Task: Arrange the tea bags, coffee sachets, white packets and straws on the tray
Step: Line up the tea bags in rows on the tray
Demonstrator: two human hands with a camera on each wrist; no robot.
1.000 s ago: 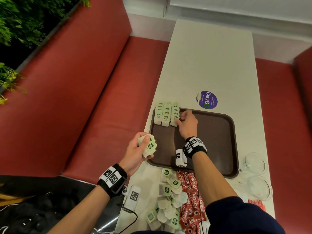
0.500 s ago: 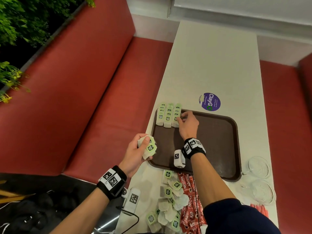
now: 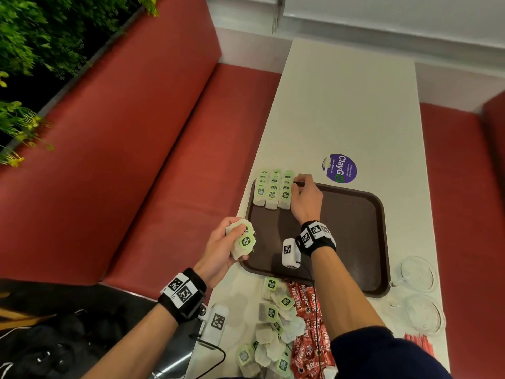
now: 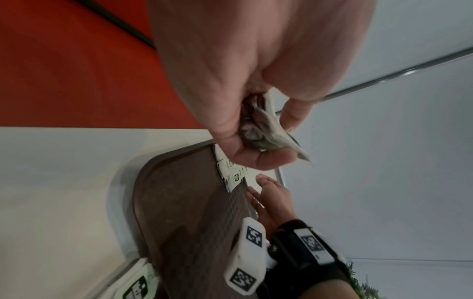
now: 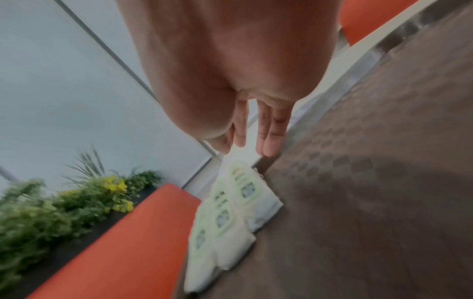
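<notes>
A brown tray (image 3: 355, 236) lies on the white table. Three overlapping rows of green-labelled tea bags (image 3: 273, 188) fill its far left corner. My right hand (image 3: 299, 184) rests at the right side of the third row, near the far rim; in the right wrist view its fingers (image 5: 268, 139) are straight and hold nothing above the rows (image 5: 230, 212). My left hand (image 3: 235, 239) hovers over the tray's left edge and grips a bundle of tea bags (image 3: 244, 240), also in the left wrist view (image 4: 266, 129). Loose tea bags (image 3: 273, 321) and red coffee sachets (image 3: 308, 324) lie near me.
Two clear glass cups (image 3: 418, 274) stand right of the tray. Thin red items (image 3: 418, 344) lie at the near right table edge. A purple round sticker (image 3: 340, 168) is beyond the tray. A red bench (image 3: 164, 160) runs along the left.
My right hand has slid along the third row toward the tray's far rim. The left hand keeps its bundle and has barely moved.
</notes>
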